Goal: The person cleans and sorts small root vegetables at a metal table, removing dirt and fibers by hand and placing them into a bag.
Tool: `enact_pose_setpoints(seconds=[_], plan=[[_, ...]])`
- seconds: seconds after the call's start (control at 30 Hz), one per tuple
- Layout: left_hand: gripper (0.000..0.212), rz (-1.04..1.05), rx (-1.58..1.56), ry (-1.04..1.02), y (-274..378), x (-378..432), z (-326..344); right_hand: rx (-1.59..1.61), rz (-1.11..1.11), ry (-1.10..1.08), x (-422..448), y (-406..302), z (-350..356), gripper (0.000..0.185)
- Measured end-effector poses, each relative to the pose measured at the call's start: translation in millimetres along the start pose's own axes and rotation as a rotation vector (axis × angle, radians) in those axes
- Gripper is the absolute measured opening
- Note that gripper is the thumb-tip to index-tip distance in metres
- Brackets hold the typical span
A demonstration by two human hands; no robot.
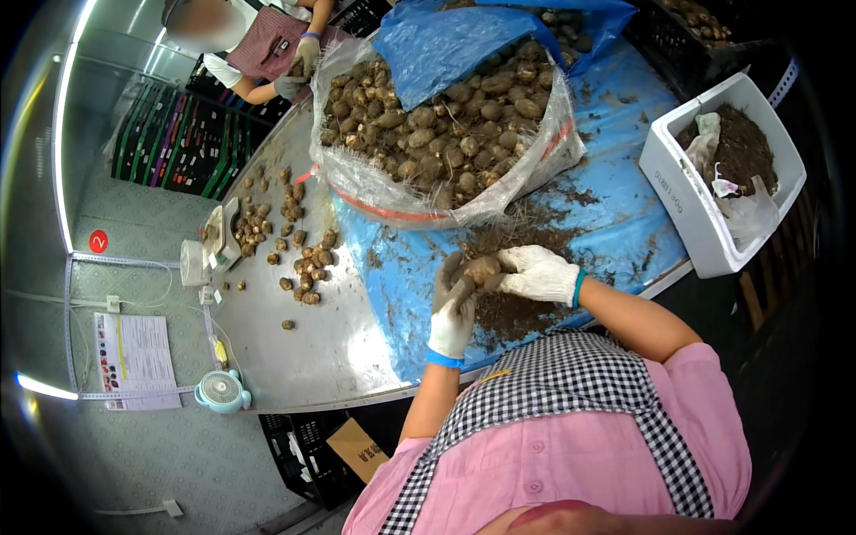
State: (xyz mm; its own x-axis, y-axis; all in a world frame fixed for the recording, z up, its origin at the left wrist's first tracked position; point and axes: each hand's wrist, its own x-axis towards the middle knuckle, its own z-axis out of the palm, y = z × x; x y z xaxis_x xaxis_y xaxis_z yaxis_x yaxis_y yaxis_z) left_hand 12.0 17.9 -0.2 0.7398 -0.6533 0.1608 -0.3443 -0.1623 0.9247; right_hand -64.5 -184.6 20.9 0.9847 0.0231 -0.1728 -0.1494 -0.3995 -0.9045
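Observation:
My left hand [452, 311], in a soiled white knit glove, and my right hand [535, 273], gloved likewise, hold a brown taro corm [482, 269] between them. It is above a blue plastic sheet [394, 294] strewn with dark soil and root bits [515, 314]. Beyond my hands an open woven plastic sack [394, 207] is full of rooty corms [428, 137], partly covered by a blue flap [441, 47]. Loose corms [311, 264] lie in small groups on the metal tabletop [321, 354] to the left.
A white foam box [689, 207] with soil and plastic scraps stands at the right. At the left edge are a scale [229, 234], a clear container [194, 263] and a small fan [222, 391]. A co-worker [274, 47] with gloved hands is across the table.

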Motion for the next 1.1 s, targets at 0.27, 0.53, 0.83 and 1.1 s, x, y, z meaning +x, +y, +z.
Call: enact_pose_setpoints(seconds=[0.27,0.53,0.83,1.1], plan=[[0.043,-0.389,-0.823,0.030,20.7,11.1,-10.4,-0.072,-0.057,0.028,4.8,-9.0,3.1,0.038],[0.036,-0.530,-1.258,0.287,-14.9,3.5,4.6,-0.136,-0.012,0.244,-7.2,-11.3,2.4,0.046],[0.040,-0.698,-1.757,0.105,-6.5,0.6,4.6,-0.159,-0.051,0.151,3.9,5.6,5.2,0.037],[0.042,-0.669,-1.129,0.094,16.3,5.5,9.4,-0.281,0.052,0.008,0.2,-11.8,-7.3,0.049]])
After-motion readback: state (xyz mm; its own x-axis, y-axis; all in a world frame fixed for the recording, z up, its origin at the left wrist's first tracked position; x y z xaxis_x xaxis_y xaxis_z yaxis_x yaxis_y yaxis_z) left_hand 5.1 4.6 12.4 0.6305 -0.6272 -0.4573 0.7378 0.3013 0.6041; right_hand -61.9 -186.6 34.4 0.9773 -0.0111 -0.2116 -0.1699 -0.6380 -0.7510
